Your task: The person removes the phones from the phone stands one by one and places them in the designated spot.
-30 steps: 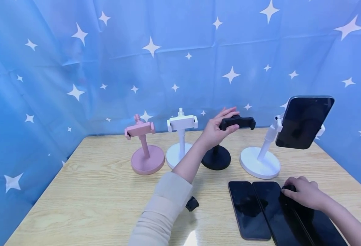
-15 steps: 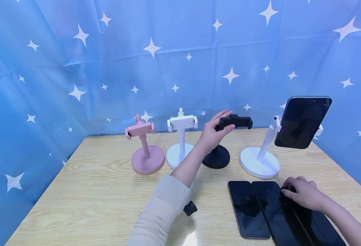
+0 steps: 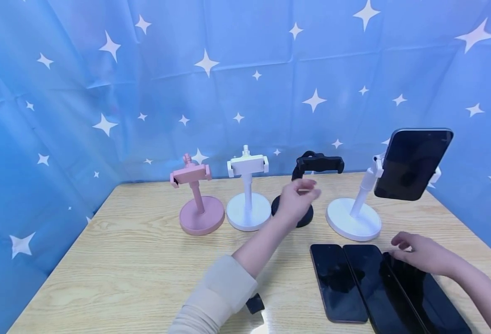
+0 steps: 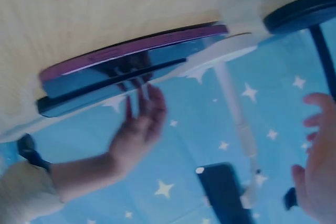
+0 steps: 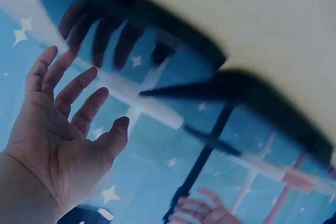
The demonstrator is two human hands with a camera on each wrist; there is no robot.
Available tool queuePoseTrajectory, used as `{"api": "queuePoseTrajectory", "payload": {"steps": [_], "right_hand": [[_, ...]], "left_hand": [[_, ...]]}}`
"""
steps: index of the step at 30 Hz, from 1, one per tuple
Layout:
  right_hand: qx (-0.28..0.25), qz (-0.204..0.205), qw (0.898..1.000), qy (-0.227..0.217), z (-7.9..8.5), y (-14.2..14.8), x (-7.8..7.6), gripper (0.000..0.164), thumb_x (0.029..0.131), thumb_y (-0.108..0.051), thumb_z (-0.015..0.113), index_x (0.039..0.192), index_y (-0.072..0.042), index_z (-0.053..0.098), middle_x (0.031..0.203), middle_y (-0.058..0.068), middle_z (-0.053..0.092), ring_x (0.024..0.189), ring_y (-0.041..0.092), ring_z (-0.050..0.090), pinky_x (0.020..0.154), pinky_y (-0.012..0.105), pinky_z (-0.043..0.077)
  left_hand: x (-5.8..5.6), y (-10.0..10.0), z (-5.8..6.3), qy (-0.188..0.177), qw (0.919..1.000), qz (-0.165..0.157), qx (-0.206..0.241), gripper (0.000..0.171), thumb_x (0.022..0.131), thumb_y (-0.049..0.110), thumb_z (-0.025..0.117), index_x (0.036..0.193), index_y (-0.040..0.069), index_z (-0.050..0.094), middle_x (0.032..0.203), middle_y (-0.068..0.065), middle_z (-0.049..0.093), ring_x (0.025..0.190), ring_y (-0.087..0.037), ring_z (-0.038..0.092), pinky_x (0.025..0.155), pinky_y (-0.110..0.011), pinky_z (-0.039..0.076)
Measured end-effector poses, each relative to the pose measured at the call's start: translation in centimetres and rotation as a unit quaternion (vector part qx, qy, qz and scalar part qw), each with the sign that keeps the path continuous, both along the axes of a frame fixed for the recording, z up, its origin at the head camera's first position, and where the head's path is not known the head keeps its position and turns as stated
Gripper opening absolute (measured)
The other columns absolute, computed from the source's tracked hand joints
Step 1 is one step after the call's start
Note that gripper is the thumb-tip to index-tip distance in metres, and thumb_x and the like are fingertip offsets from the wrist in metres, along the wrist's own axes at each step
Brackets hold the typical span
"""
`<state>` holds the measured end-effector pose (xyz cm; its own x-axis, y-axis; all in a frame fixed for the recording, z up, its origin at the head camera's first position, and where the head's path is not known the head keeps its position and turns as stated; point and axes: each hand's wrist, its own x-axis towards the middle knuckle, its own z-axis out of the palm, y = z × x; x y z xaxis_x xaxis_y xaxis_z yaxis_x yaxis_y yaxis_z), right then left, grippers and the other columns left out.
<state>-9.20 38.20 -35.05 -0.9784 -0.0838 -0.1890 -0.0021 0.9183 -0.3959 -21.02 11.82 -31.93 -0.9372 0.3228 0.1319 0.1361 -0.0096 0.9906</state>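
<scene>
My left hand [image 3: 297, 202], fingers loosely bent and holding nothing, hovers in front of the black phone stand [image 3: 320, 163]. That stand's holder has no phone in it, and the hand hides part of its post and base. My right hand [image 3: 423, 254] is held over the upper end of the rightmost phone [image 3: 431, 297]; its relaxed, spread fingers [image 5: 79, 90] appear apart from the glass in the right wrist view. Beside that phone lie a middle phone [image 3: 379, 283] and a left phone [image 3: 339, 283], all with dark screens.
A white stand [image 3: 354, 218] at the right holds a tilted phone [image 3: 413, 163]. Further left stand another white stand [image 3: 247, 211] and a pink stand [image 3: 201, 215], both without phones. A small black piece [image 3: 255, 304] shows beside the left sleeve. A starry blue curtain [image 3: 153, 116] hangs behind the wooden table.
My left hand has let go of the black stand's holder and moved down and towards me. My right hand has lifted slightly off the rightmost phone.
</scene>
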Motion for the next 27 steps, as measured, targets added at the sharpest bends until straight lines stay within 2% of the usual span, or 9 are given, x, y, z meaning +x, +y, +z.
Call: {"api": "queuePoseTrajectory", "payload": {"steps": [4,7,9,14,15,17,20,22,27], "right_hand": [[-0.020,-0.027,0.999,0.038,2.4,0.8,0.2,0.047,0.091,-0.022,0.056,0.111,0.019,0.045,0.098,0.031,0.057,0.088,0.043,0.058,0.066,0.042,0.051],[-0.033,-0.061,0.994,0.087,4.8,1.0,0.3,0.057,0.090,-0.023,0.057,0.119,0.022,0.037,0.105,0.039,0.051,0.090,0.049,0.055,0.064,0.041,0.052],[-0.045,-0.090,0.988,0.118,6.4,0.9,0.3,0.064,0.090,-0.024,0.058,0.124,0.022,0.029,0.111,0.041,0.046,0.094,0.053,0.051,0.063,0.042,0.052],[-0.071,-0.121,0.971,0.194,9.6,-0.2,-0.2,0.076,0.092,-0.022,0.055,0.138,0.015,0.008,0.125,0.043,0.028,0.101,0.057,0.038,0.068,0.058,0.045],[-0.073,-0.117,0.968,0.207,10.0,-0.4,-0.3,0.075,0.092,-0.021,0.054,0.140,0.012,0.007,0.127,0.042,0.028,0.100,0.055,0.038,0.068,0.054,0.047],[-0.074,-0.101,0.965,0.232,10.6,-0.7,-0.4,0.068,0.092,-0.017,0.055,0.141,0.008,0.014,0.126,0.037,0.032,0.099,0.034,0.050,0.064,0.039,0.050],[-0.063,-0.081,0.964,0.245,10.9,-1.2,-0.4,0.052,0.093,-0.014,0.052,0.135,0.006,0.029,0.110,0.028,0.049,0.079,0.005,0.054,0.054,0.021,0.039],[-0.053,-0.075,0.964,0.249,10.9,-1.4,-0.3,0.041,0.094,-0.012,0.050,0.128,0.006,0.036,0.097,0.022,0.056,0.066,-0.010,0.047,0.051,0.020,0.033],[-0.046,-0.078,0.962,0.258,10.8,-1.5,-0.3,0.032,0.095,-0.006,0.045,0.124,0.008,0.041,0.089,0.029,0.059,0.061,-0.015,0.050,0.049,0.019,0.034]], "left_hand": [[1.6,1.3,0.6,0.021,0.9870,-0.107,-0.118,0.035,0.087,0.020,0.063,0.121,0.016,0.058,0.108,0.001,0.061,0.098,-0.012,0.059,0.074,-0.021,0.048],[2.5,2.6,1.8,0.053,0.9717,-0.165,-0.160,0.046,0.090,0.022,0.059,0.134,0.019,0.045,0.120,0.000,0.057,0.106,-0.013,0.057,0.079,-0.020,0.048],[2.9,3.6,2.7,0.066,0.9659,-0.182,-0.172,0.052,0.091,0.022,0.058,0.139,0.021,0.037,0.127,0.001,0.053,0.110,-0.011,0.055,0.080,-0.020,0.047],[3.0,5.7,4.5,0.104,0.9637,-0.181,-0.167,0.065,0.093,0.019,0.054,0.146,0.022,0.017,0.138,0.004,0.042,0.118,-0.008,0.048,0.088,-0.017,0.044],[2.9,6.0,4.7,0.113,0.9633,-0.178,-0.165,0.066,0.093,0.019,0.052,0.147,0.022,0.014,0.140,0.005,0.040,0.121,-0.008,0.046,0.090,-0.017,0.042],[2.9,6.6,5.2,0.129,0.9626,-0.172,-0.165,0.067,0.094,0.017,0.050,0.147,0.022,0.010,0.141,0.006,0.038,0.123,-0.007,0.043,0.091,-0.016,0.042],[3.0,7.2,5.7,0.134,0.9634,-0.167,-0.162,0.064,0.095,0.014,0.048,0.147,0.023,0.012,0.140,0.007,0.038,0.120,-0.005,0.045,0.085,-0.014,0.044],[3.0,7.4,5.8,0.131,0.9642,-0.166,-0.161,0.061,0.095,0.013,0.047,0.146,0.024,0.016,0.140,0.007,0.039,0.116,-0.004,0.048,0.079,-0.013,0.045],[3.1,7.7,5.8,0.134,0.9664,-0.152,-0.158,0.045,0.097,0.018,0.045,0.141,0.022,0.033,0.135,0.006,0.045,0.116,-0.004,0.049,0.081,-0.013,0.046]]}}
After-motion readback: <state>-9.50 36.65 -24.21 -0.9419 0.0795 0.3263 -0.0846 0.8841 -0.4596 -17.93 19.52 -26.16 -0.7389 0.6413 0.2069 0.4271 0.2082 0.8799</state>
